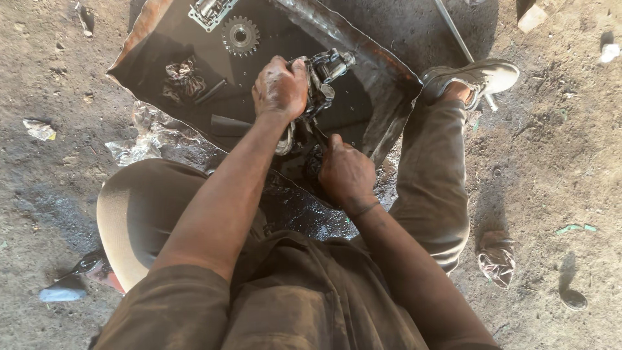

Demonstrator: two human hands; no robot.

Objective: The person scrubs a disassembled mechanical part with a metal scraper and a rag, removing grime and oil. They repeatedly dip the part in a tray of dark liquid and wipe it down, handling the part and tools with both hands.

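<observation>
Dirt yard, oily metal tray [382, 71]: we're mid-teardown.
Left hand [280, 87] clamps the gear assembly [324, 74]; right hand [346, 172] fists a tool; steady turning needed.

Bare, packed dirt ground [557, 162] fills the frame, sunlit at upper right. A dark oily patch [304, 210] stains the centre. Crumpled plastic [139, 146] lies at left, a rag [497, 258] at lower right, a metal rod [453, 29] at the top.

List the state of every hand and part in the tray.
Left hand: gripping the metal engine part.
Right hand: closed around a dark tool.
Metal engine part: held above the oily metal tray.
Gear: lying flat, untouched.
Rag: crumpled, loose.
</observation>
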